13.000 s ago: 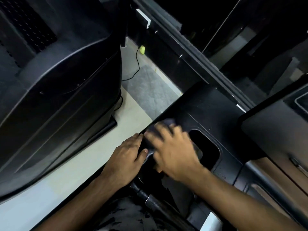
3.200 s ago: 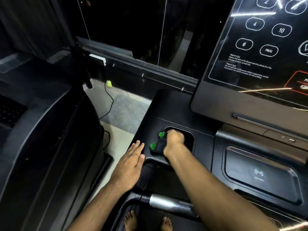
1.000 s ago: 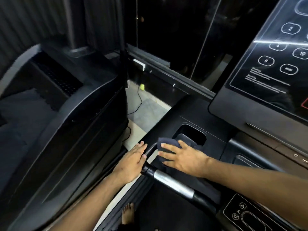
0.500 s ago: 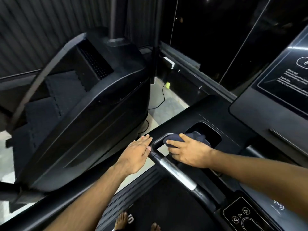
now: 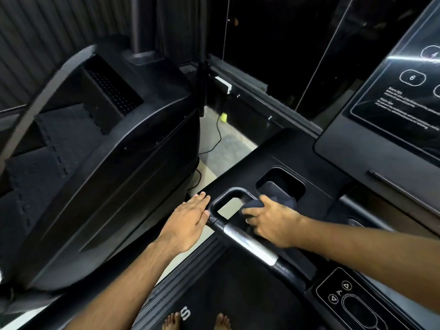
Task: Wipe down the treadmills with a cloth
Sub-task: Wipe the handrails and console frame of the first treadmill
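You're wiping the handlebar — right hand curled round the cloth, left hand flat, fingers together — slide nearer next.

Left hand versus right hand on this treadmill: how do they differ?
The left hand lies flat, fingers straight, holding nothing; the right hand curls its fingers round a dark cloth. The left hand rests at the outer side of the black handle loop; the right hand sits at the loop's inner side, next to the cup recess. Both are bare and touch the same treadmill.
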